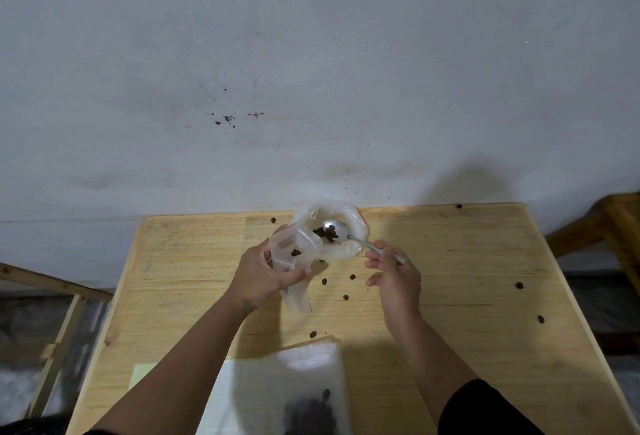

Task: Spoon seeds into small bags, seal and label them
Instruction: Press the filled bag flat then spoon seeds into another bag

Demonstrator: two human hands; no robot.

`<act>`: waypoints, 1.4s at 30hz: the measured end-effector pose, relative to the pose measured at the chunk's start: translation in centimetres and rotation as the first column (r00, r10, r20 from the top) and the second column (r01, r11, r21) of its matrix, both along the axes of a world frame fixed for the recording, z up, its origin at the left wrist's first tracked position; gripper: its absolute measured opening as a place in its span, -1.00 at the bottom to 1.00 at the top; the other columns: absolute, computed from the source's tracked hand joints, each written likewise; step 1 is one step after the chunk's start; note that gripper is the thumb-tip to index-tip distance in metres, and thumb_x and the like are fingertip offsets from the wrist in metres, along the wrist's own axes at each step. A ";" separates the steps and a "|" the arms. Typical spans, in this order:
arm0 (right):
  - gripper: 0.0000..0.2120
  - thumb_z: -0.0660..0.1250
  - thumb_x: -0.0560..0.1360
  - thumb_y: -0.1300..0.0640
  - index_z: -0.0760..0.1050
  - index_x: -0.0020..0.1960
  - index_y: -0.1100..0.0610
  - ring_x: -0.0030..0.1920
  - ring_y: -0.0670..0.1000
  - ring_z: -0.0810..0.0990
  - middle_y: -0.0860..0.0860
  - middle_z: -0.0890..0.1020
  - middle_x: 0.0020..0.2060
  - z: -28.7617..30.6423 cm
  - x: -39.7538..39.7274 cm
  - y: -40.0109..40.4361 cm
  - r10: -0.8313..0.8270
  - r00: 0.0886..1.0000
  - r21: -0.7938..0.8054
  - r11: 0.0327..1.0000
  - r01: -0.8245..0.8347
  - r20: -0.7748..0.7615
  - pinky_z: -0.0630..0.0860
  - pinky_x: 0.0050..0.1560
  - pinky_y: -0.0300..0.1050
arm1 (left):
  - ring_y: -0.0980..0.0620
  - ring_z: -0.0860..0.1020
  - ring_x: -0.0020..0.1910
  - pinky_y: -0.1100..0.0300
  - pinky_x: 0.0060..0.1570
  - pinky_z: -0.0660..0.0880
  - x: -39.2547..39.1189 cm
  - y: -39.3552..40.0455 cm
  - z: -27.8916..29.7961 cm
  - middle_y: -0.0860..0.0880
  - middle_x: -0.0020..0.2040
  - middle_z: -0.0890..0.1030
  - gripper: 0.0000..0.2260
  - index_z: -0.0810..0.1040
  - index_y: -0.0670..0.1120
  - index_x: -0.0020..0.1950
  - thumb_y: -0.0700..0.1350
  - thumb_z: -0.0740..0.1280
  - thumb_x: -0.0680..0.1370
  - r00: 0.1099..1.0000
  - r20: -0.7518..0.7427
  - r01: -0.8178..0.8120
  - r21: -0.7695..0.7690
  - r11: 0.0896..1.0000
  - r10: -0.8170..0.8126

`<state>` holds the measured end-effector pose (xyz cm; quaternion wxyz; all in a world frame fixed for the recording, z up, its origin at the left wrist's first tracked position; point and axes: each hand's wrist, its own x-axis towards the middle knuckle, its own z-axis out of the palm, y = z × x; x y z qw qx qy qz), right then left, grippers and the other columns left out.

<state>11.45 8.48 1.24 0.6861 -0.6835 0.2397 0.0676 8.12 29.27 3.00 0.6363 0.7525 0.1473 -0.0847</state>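
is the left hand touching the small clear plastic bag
Touching. In the head view the left hand grips the small clear plastic bag: its thumb lies across the bag's front, and the fingers curl behind it.

The far centre of the worktop (450, 261) was occupied by the large seed bag (341, 227), with both hands working at it. Loose seeds (352, 276) lay scattered across the middle and right. A stack of bags (298, 382) blocked the near edge. The left portion and the right-hand strip offered open passage.
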 end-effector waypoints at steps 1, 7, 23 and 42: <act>-0.77 0.12 0.61 0.15 0.56 0.08 0.10 -0.36 -0.18 0.59 -0.02 0.67 -0.18 -0.1 0.0 0.1 0.008 1.000 -0.023 1.000 -0.008 0.011 0.55 -0.35 -0.11 | 0.10 0.64 0.04 0.26 -0.06 0.58 0.1 0.0 0.0 0.04 0.07 0.67 -0.36 0.49 -0.10 0.32 -0.19 0.58 0.27 1.000 0.000 0.000 0.000 1.000 0.000; -0.75 0.12 0.61 0.12 0.56 0.10 0.09 -0.46 -0.20 0.55 -0.05 0.67 -0.19 0.0 0.0 0.3 -0.017 0.998 -0.086 0.996 0.022 0.056 0.55 -0.22 0.05 | 0.13 0.62 0.07 0.32 -0.04 0.55 0.4 -0.2 0.3 0.07 0.11 0.65 -0.38 0.49 -0.09 0.32 -0.26 0.57 0.29 1.000 0.030 0.009 0.017 1.000 -0.009; -0.77 0.12 0.61 0.18 0.56 0.02 0.05 -0.31 -0.13 0.61 0.01 0.68 -0.16 -0.5 0.2 0.0 0.048 0.998 -0.019 0.999 -0.048 0.030 0.52 -0.41 -0.16 | 0.08 0.63 0.09 0.22 0.03 0.57 1.4 -1.0 0.5 0.02 0.12 0.65 -0.38 0.48 -0.09 0.34 -0.24 0.57 0.30 1.000 0.020 0.025 -0.027 0.999 -0.024; -0.81 0.17 0.57 0.22 0.56 -0.01 0.22 -0.27 0.02 0.60 0.17 0.67 -0.18 0.1 0.5 -0.4 -0.038 0.996 0.240 0.969 0.056 -0.082 0.50 -0.44 -0.23 | 0.07 0.66 -0.02 0.30 -0.11 0.56 1.8 -1.3 0.6 -0.01 -0.01 0.69 -0.53 0.54 -0.20 0.23 -0.27 0.54 0.34 1.000 0.019 0.016 -0.021 1.000 -0.015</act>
